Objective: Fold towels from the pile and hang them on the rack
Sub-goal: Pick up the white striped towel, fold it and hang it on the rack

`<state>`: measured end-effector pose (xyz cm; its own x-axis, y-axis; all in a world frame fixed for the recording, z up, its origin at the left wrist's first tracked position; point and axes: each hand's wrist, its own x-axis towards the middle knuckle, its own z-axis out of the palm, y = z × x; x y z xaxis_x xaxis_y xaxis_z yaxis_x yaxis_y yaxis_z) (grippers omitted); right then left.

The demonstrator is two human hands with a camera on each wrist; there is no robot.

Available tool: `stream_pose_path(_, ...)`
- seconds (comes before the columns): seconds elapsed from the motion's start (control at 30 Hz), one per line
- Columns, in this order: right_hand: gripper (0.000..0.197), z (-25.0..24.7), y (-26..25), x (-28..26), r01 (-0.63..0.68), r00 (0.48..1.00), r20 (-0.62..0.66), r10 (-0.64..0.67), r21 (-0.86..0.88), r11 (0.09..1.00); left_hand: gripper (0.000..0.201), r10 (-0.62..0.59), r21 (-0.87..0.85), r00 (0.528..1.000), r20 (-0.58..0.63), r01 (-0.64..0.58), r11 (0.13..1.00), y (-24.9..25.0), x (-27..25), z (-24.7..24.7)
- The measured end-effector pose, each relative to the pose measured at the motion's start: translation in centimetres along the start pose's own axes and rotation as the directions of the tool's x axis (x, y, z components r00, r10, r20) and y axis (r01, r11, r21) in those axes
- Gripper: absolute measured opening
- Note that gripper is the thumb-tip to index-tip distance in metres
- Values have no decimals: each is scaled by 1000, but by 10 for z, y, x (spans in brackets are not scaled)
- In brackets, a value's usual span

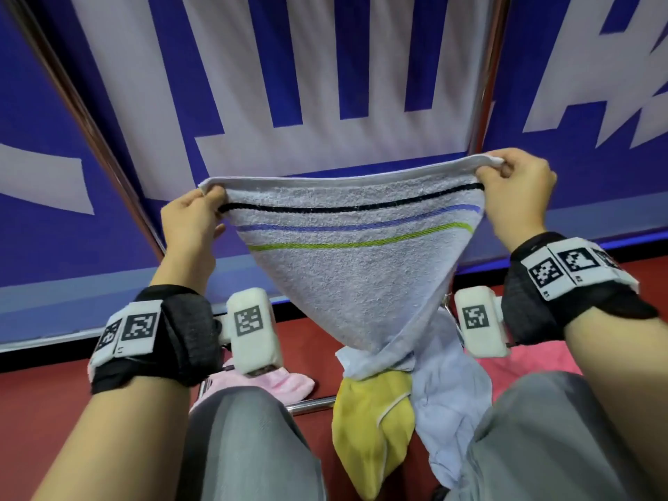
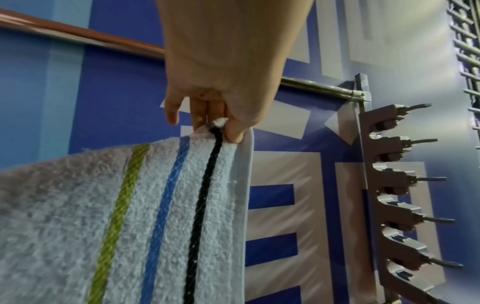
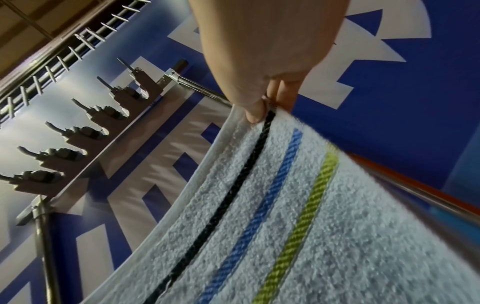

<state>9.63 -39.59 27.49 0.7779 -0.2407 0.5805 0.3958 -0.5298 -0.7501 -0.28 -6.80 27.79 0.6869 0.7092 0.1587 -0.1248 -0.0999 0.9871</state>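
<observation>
The striped towel point(image 1: 347, 247) hangs stretched between our hands, its lower end trailing into the pile point(image 1: 383, 399) by our knees, so we judge we are spreading it before the first fold. Our left hand point(image 1: 191, 218) and right hand point(image 1: 513, 189) each pinch a top corner. Next we must bring the corners together evenly, then lift toward the rack point(image 2: 322, 89).

Light is even and fairly bright in the head view, with straight lines bowing at the picture's edges. Both wrist views are dimmer and bluish, with motion smear on the blue banner point(image 2: 272, 207) lettering behind the striped towel point(image 3: 298, 205); a bright sheen lies on the wall above that banner.
</observation>
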Motion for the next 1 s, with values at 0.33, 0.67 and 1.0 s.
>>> stream_pose_path(0.33, 22, -30, -65, 37, 91, 996, -35, -87, 139, 986, 28, 205, 37, 978, 27, -206, 978, 91, 2, -25)
stream_pose_path(0.67, 24, -54, -120, 93, 85, 996, 6, -93, 330, 940, 19, 307, 150, 941, 141, -327, 933, 178, 37, -30)
stream_pose_path(1.0, 23, -57, -157, 105, -82, 986, 168, -6, 512, 855, 19, 306, 26, 939, 158, -314, 949, 222, 48, -30)
